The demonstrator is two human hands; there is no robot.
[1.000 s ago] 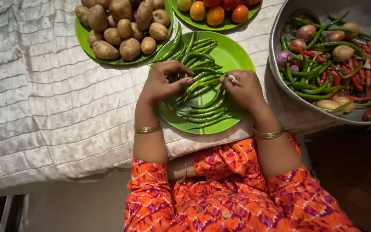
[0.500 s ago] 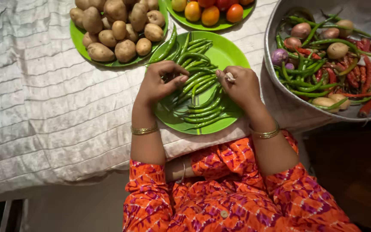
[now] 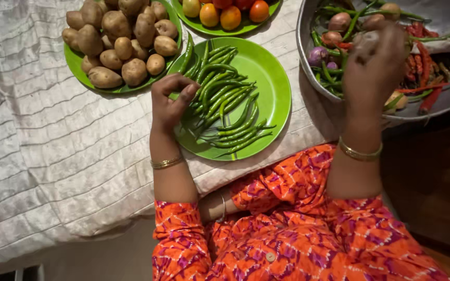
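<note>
Head view | left hand [image 3: 170,101] curled, fingertips on green chillies [image 3: 225,106] heaped on near green plate [image 3: 272,88] | right hand [image 3: 373,65] blurred over metal basin [image 3: 308,78] at right, grip unclear

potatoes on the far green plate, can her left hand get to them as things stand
Probably yes. The left hand rests on the green chillies, and the potatoes lie just beyond it on the neighbouring plate, uncovered, with nothing between. The right hand is away over the metal basin.
</note>
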